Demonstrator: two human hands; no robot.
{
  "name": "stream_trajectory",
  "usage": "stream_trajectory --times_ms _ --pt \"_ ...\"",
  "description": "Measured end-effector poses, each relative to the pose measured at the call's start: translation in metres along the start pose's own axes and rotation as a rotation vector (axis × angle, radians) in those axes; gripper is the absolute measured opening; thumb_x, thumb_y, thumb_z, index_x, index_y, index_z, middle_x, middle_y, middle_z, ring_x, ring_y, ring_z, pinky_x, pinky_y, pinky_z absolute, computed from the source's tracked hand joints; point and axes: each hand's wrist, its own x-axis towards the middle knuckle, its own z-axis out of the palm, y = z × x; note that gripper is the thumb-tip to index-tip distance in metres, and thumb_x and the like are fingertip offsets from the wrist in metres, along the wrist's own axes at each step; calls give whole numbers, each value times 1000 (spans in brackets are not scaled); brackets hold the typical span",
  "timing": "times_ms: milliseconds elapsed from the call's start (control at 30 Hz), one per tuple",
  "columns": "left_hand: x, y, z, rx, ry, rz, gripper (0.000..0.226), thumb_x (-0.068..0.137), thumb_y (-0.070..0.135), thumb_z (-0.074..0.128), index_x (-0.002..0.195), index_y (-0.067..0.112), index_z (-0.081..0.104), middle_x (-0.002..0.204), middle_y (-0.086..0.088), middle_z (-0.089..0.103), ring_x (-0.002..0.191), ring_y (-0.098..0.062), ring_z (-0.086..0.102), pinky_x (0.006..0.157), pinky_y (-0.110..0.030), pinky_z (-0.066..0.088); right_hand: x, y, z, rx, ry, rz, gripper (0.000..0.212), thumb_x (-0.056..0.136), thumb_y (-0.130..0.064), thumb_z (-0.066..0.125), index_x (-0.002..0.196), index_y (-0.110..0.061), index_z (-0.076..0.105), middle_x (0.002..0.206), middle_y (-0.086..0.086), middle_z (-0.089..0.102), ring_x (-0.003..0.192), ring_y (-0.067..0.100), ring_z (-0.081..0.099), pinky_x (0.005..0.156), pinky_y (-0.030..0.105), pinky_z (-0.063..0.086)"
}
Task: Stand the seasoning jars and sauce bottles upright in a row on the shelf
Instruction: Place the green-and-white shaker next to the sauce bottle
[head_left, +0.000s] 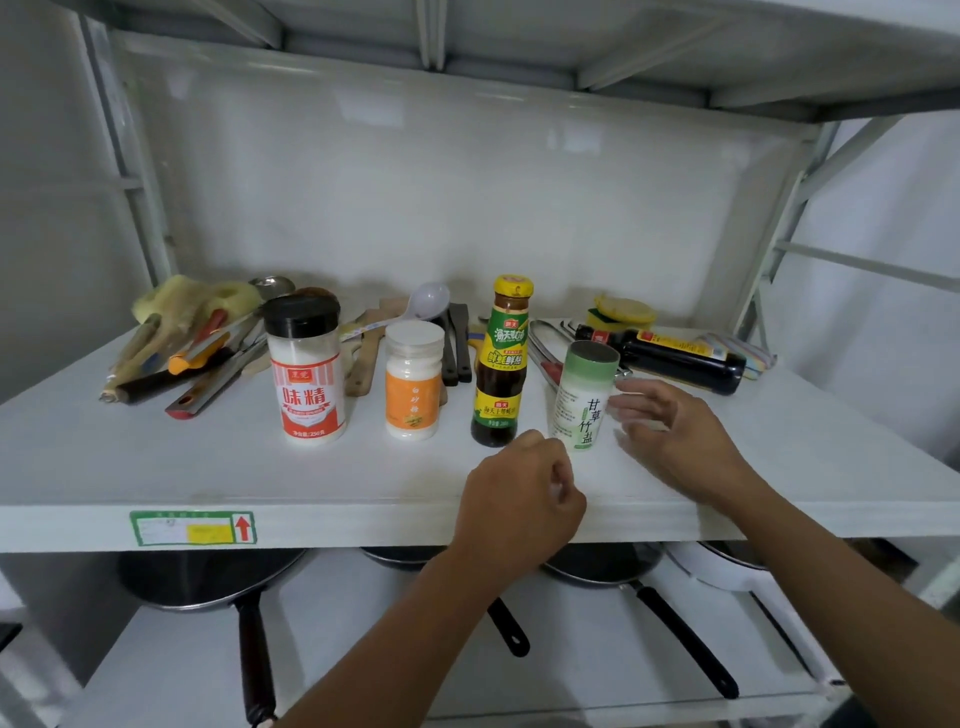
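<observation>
On the white shelf (156, 467) four containers already stand upright in a row: a black-lidded jar (306, 371), to its right a small orange-labelled jar (414, 382), then a yellow-capped sauce bottle (501, 364), then a green-capped salt shaker (584, 397).

Taking that shaker as the landmark: the right hand (675, 431) is just to its right, fingers spread apart and holding nothing, the fingertips near the shaker's side but seemingly not touching; motion blur makes this hard to judge. The left hand (519, 499) sits in front of the shaker and slightly to its left, fingers curled loosely together into an empty fist over the shelf's front edge.

The one item not yet standing is a dark bottle (675, 358), lying on its side behind and to the right of the shaker. Its long axis runs roughly left to right, with the neck and cap pointing toward the shaker and the base pointing away to the right. It lies beyond the right hand, which is clearly the nearer one, so the likely next step is a reach back with that hand to tip the bottle up at the row's right end.
</observation>
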Motion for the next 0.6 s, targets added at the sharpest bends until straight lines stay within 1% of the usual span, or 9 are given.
stream_trajectory --times_ms 33,100,200,267,333,400,467,533,600 --pt "1 -1 -1 -27 -5 -25 7 88 31 69 88 27 63 89 11 60 79 -9 58 74 -22 51 8 4 -5 -51 46 -15 48 90 -1 73 128 -29 66 117 -11 74 112 5 68 94 29 55" --pt "1 -2 1 -67 6 -70 7 90 31 67 87 30 61 86 12 61 81 -8 59 73 -20 49 32 11 -19 -246 104 -64 48 89 -4 74 128 -29 66 123 -7 70 116 9 65 94 33 55" --pt "0 -2 6 -60 66 -102 6 91 34 63 88 30 59 79 12 62 76 -6 61 70 -19 50 79 17 -49 -586 99 -121 51 86 0 71 134 -16 64 129 9 64 122 31 62 97 35 47" --pt "0 -1 8 -47 101 -93 9 91 38 63 89 31 58 78 13 63 74 -6 61 69 -19 50 109 18 -67 -764 31 -12 64 87 -8 77 147 -10 53 145 18 55 134 36 52 106 36 38" --pt "-2 -2 9 -51 113 -69 11 91 40 63 87 33 55 77 15 61 72 -3 59 64 -12 43 133 19 -78 -799 -65 117 79 90 -24 81 157 -13 40 155 17 47 141 35 47 112 37 36" --pt "-3 -3 9 -30 99 -43 11 90 42 60 85 36 52 73 17 59 68 0 57 58 -8 35 152 26 -82 -812 -146 174 82 90 -38 80 158 -15 38 153 14 51 138 34 50 109 37 39" --pt "-3 -6 11 -4 95 -17 10 87 44 56 83 38 50 70 18 57 61 4 54 54 -7 33 166 36 -79 -851 -191 184 77 90 -46 78 152 -16 45 143 12 60 129 33 56 103 37 43" --pt "-2 -8 12 -8 116 -4 9 82 46 52 80 38 48 67 19 54 54 6 49 50 -6 32 173 49 -74 -899 -192 144 69 84 -53 78 141 -21 54 127 8 68 118 32 62 97 40 49" --pt "-2 -8 13 -13 141 13 8 79 45 51 79 37 48 65 19 54 51 1 49 48 -5 29 175 63 -70 -990 -136 65 69 79 -61 76 135 -27 55 121 5 71 113 33 66 92 42 52"
